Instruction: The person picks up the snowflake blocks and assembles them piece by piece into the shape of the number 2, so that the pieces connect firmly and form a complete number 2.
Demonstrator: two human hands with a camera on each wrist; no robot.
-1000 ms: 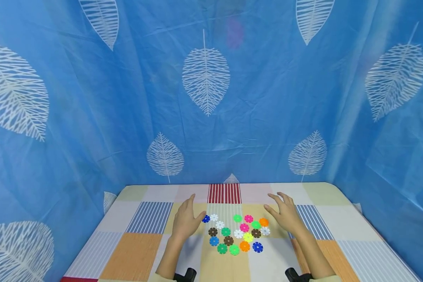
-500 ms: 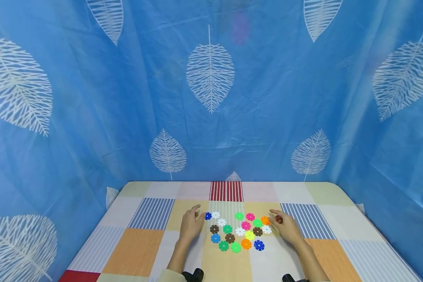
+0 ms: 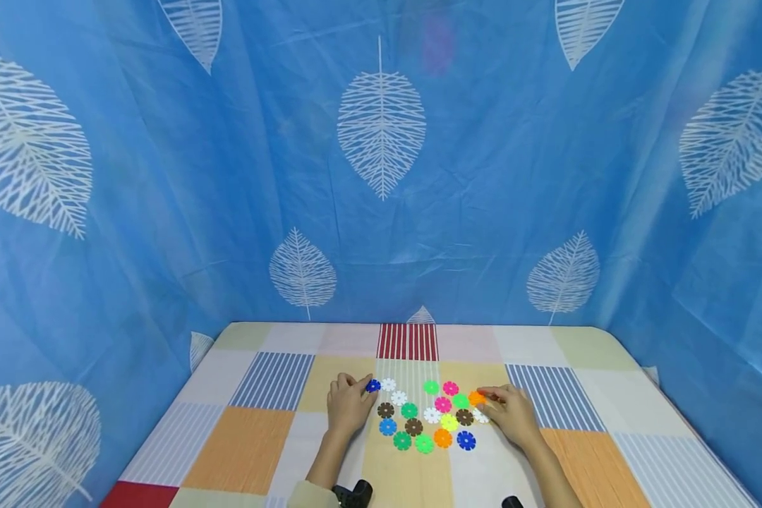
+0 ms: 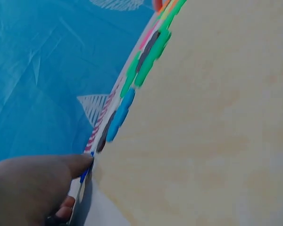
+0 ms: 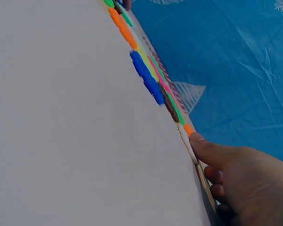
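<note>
Several notched plastic building discs lie in a loose cluster on the patterned table. In the head view my left hand [image 3: 348, 403] is at the cluster's left edge, its thumb and index finger pinching a dark blue disc [image 3: 372, 386]. The left wrist view shows that thumb [image 4: 80, 164] low against the disc, near the tabletop. At the right edge my right hand [image 3: 511, 415] pinches an orange disc [image 3: 476, 398] between thumb and index finger. A white disc [image 3: 480, 416] lies just below it, partly covered by the thumb.
Between the hands lie brown, green, pink, white, yellow [image 3: 449, 422] and blue discs, with a second orange disc [image 3: 442, 438] and a second dark blue disc [image 3: 466, 441] at the near side. A blue leaf-print curtain [image 3: 457, 212] surrounds the checked tablecloth [image 3: 241, 451].
Both hands have come down from above the table to the cluster's edges. Their fingers went from spread to closing on the dark blue disc and the orange disc.
</note>
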